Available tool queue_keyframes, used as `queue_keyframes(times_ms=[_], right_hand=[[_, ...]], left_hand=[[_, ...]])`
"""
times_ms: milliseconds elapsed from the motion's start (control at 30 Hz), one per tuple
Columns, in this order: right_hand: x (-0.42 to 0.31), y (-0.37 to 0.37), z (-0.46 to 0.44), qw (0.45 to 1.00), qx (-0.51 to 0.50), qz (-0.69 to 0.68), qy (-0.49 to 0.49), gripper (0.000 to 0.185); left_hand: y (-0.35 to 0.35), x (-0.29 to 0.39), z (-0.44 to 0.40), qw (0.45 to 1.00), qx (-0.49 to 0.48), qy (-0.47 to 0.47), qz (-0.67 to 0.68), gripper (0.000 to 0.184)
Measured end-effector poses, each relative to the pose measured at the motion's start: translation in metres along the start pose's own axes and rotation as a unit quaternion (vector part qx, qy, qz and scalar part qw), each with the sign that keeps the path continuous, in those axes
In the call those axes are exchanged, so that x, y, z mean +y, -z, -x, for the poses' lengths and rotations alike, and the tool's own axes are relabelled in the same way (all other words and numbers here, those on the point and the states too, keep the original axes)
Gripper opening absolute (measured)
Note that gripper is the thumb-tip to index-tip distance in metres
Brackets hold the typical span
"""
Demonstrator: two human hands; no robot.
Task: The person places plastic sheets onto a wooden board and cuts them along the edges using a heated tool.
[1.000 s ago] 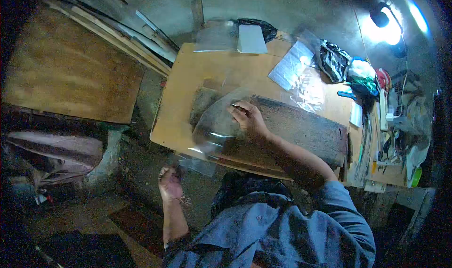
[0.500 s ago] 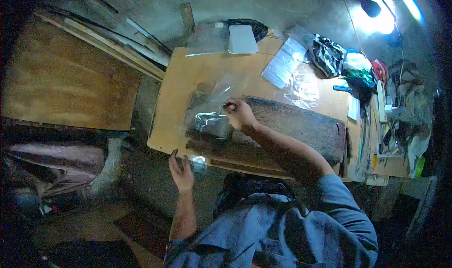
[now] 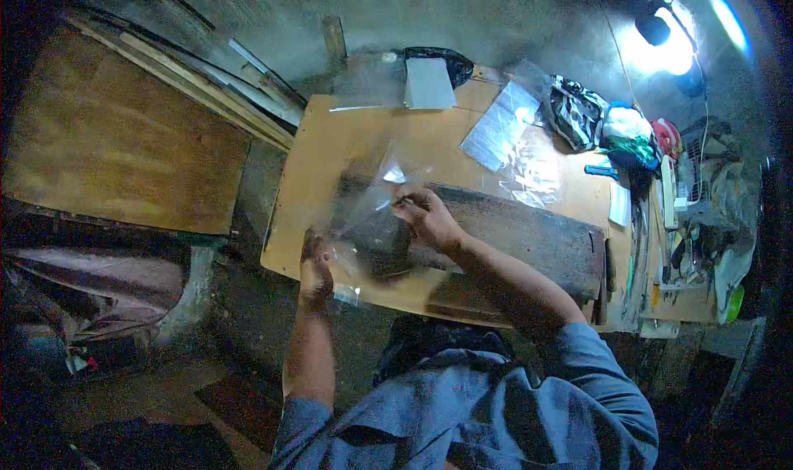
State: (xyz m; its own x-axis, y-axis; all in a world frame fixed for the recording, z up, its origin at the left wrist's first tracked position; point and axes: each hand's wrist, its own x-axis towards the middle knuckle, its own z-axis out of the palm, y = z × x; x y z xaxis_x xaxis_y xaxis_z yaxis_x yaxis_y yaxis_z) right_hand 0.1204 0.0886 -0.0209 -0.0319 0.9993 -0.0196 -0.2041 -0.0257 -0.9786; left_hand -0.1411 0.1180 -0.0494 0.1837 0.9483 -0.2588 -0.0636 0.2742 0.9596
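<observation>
My right hand [image 3: 425, 219] is closed, its fingertips pinching a clear plastic sheet or bag [image 3: 382, 191] above the workbench. The plastic is wrinkled, shiny and blurred by motion. My left hand [image 3: 316, 268] is at the bench's front left edge, beside the plastic, its fingers pointing up and the thumb apart. Whether it touches the plastic is unclear. Under the plastic lies a dark, blurred block-like shape [image 3: 384, 251]. A long, worn dark board [image 3: 529, 226] runs to the right beneath my right forearm.
On the wooden bench [image 3: 301, 173] lie white sheets [image 3: 429, 83], a silvery flat packet [image 3: 500, 127] and a blue-handled tool [image 3: 601, 171]. Plastic bags [image 3: 576, 115] crowd the back right near a bright lamp [image 3: 665, 45]. Another wooden tabletop [image 3: 124, 140] stands at left.
My left hand has moved up from below the bench edge to beside the plastic. My right hand has shifted slightly down and right, and the plastic has lifted and changed shape.
</observation>
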Motion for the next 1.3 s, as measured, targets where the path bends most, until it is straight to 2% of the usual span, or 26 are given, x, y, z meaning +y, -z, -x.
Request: queue_keyframes(times_ms=[33,100,133,167,200,233,267,333,367,433,500,533,600,633,733,833,867,900,967,1033,1100,1133,1200,1300], right_hand=[[0.017,0.007,-0.003,0.997,0.067,0.033,-0.035,0.011],[0.062,0.021,-0.014,0.992,0.103,0.067,-0.03,0.013],[0.073,0.026,-0.017,0.985,0.138,0.099,-0.028,0.015],[0.07,0.03,-0.014,0.985,0.139,0.098,-0.028,0.015],[0.066,0.034,-0.011,0.973,0.124,0.18,-0.075,0.022],[0.061,0.035,-0.01,0.952,0.109,0.259,-0.12,0.029],[0.06,0.033,-0.009,0.952,0.109,0.259,-0.12,0.029],[0.062,0.028,-0.008,0.933,0.156,0.316,-0.07,0.022],[0.062,0.029,-0.01,0.933,0.157,0.316,-0.069,0.022],[0.056,0.03,-0.014,0.929,0.12,0.322,-0.134,0.025],[0.057,0.027,-0.014,0.922,0.149,0.331,-0.132,0.027],[0.06,0.027,-0.013,0.913,0.178,0.342,-0.131,0.029],[0.065,0.032,-0.007,0.9,0.21,0.366,-0.111,0.03],[0.067,0.036,-0.003,0.888,0.235,0.387,-0.086,0.032],[0.031,0.053,0.026,0.877,0.238,0.407,-0.092,0.029],[0.027,0.1,0.053,0.844,0.275,0.457,-0.063,0.026],[0.023,0.125,0.059,0.844,0.3,0.434,-0.096,0.025],[0.027,0.149,0.067,0.827,0.336,0.449,-0.051,0.026],[0.051,0.213,0.082,0.729,0.38,0.569,-0.029,0.029],[0.031,0.243,0.087,0.68,0.435,0.557,-0.195,0.047],[0.012,0.261,0.089,0.677,0.415,0.505,-0.337,0.057],[0.011,0.265,0.088,0.677,0.417,0.504,-0.338,0.057],[0.012,0.272,0.086,0.654,0.405,0.489,-0.411,0.065],[0.032,0.291,0.08,0.659,0.419,0.475,-0.407,0.061]], left_hand=[[0.002,0.0,-0.004,0.999,0.007,-0.01,-0.049,0.041],[0.008,-0.003,-0.014,0.988,0.021,-0.029,-0.147,0.024],[0.014,-0.027,-0.03,0.989,0.091,-0.056,-0.104,0.016],[0.02,-0.037,-0.039,0.989,0.091,-0.056,-0.105,0.016],[0.022,-0.038,-0.044,0.988,0.114,-0.061,-0.082,0.016],[0.026,-0.037,-0.048,0.986,0.137,-0.067,-0.06,0.016],[0.034,-0.034,-0.052,0.987,0.117,-0.032,-0.11,0.019],[0.028,-0.027,-0.055,0.985,0.117,-0.017,-0.124,0.023],[0.025,-0.024,-0.055,0.983,0.117,-0.001,-0.139,0.027],[0.021,-0.02,-0.054,0.982,0.117,-0.01,-0.148,0.033],[0.027,-0.031,-0.06,0.981,0.113,-0.016,-0.157,0.04],[0.028,-0.036,-0.066,0.94,0.144,-0.111,-0.287,0.049],[0.02,-0.029,-0.056,0.829,0.097,-0.225,-0.504,0.062],[0.004,-0.015,-0.046,0.832,0.085,-0.226,-0.5,0.062],[-0.015,-0.014,-0.029,0.745,0.002,-0.106,-0.659,0.058],[-0.013,-0.021,-0.02,0.746,0.002,-0.123,-0.655,0.057],[-0.014,-0.021,-0.016,0.763,0.011,-0.129,-0.633,0.057],[-0.012,-0.024,-0.014,0.764,0.005,-0.13,-0.632,0.057],[-0.002,-0.033,-0.007,0.788,0.02,-0.156,-0.595,0.056],[-0.007,-0.023,0.005,0.779,0.01,-0.169,-0.604,0.053],[-0.015,-0.013,0.021,0.79,0.021,-0.122,-0.6,0.05],[-0.014,-0.013,0.025,0.789,0.02,-0.124,-0.601,0.05],[-0.01,-0.013,0.031,0.817,-0.014,-0.124,-0.563,0.05],[-0.008,-0.011,0.044,0.816,-0.03,-0.169,-0.553,0.05]])
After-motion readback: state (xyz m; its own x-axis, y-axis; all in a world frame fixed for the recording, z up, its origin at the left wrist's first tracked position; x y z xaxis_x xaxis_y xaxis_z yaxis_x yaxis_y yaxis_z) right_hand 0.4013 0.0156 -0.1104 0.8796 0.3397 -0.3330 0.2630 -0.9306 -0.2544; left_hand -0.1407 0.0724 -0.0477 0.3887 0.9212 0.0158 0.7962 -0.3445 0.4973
